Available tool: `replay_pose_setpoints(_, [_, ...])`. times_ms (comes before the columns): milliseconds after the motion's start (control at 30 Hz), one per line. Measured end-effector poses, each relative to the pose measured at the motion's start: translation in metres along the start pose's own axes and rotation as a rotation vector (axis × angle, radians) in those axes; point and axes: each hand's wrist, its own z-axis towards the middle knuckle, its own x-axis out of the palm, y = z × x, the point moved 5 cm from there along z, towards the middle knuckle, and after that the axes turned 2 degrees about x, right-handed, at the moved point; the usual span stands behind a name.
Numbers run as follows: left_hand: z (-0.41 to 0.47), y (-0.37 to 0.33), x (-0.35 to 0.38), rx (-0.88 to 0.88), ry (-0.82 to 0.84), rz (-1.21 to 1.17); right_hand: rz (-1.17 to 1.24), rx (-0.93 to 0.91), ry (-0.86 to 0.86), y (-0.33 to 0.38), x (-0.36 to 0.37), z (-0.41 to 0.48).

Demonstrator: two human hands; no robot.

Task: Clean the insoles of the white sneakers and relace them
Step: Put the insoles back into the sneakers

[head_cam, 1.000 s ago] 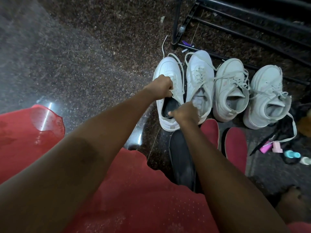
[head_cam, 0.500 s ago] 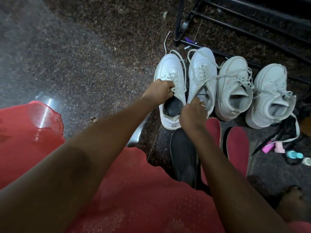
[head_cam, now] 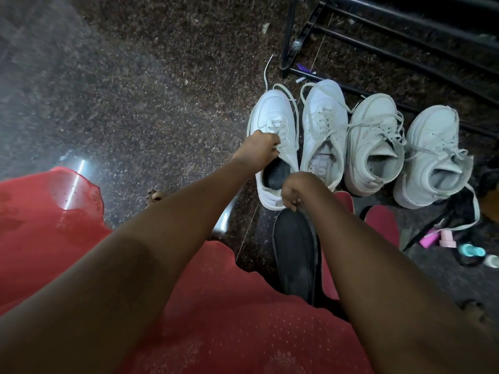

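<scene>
Our left hand [head_cam: 260, 148]: fingers curled tight on the tongue of the leftmost white sneaker [head_cam: 272, 114]. Our right hand [head_cam: 298, 188]: fingers closed, apparently pinching the end of the black insole [head_cam: 294, 255].

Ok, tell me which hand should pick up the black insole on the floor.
Right. The right hand is curled at the end of the black insole, apparently pinching it, while the left hand is occupied gripping the leftmost sneaker at its tongue.
</scene>
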Motion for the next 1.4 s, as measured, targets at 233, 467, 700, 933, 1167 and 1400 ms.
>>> replay_pose_setpoints(233, [-0.004, -0.001, 0.002, -0.006, -0.011, 0.064, 0.12, -0.121, -0.798, -0.015, -0.01, -0.058])
replay_pose_setpoints(467, [-0.004, 0.004, 0.004, 0.005, -0.014, 0.02, -0.413, -0.29, -0.782, 0.009, -0.007, -0.046])
replay_pose_setpoints(700, [0.001, 0.006, 0.005, 0.028, 0.004, -0.021, -0.382, -0.116, -0.842, 0.008, -0.001, -0.038])
replay_pose_setpoints(933, [0.004, 0.007, 0.004, 0.046, 0.026, -0.046, -0.184, -0.009, -0.605, 0.007, -0.013, -0.033])
replay_pose_setpoints(1167, [0.004, 0.007, 0.005, 0.067, 0.002, -0.001, -0.117, -0.009, -0.409, 0.003, -0.008, -0.032])
replay_pose_setpoints(1400, [0.003, 0.0, 0.002, 0.112, 0.01, 0.184, -0.164, -0.123, -0.592, 0.014, -0.002, -0.033])
